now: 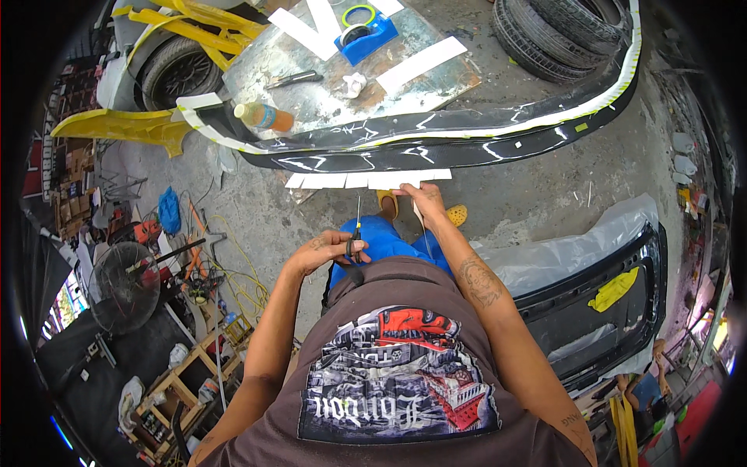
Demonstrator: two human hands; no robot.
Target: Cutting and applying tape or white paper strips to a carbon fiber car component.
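My left hand (333,247) is closed round a pair of scissors (357,233), whose narrow blades point away from me. With fingers pinched, my right hand (424,201) grips a long white strip (369,180) that has several cuts across it. This strip stretches to the left, just in front of the near edge of a long curved black car body panel (389,156). White and yellow-green tape (342,146) follows the panel's curve. A thin pale length, seen nearly edge-on, hangs below my right hand; I cannot tell whether it belongs to the same strip.
Beyond the panel, a worn board (327,101) carries a blue tape dispenser (366,39), an orange-filled bottle (264,117), a utility knife (294,79) and white strips (422,64). Tyres (545,47) stand far right. A fan (124,288) is left, a black vehicle panel (591,319) right.
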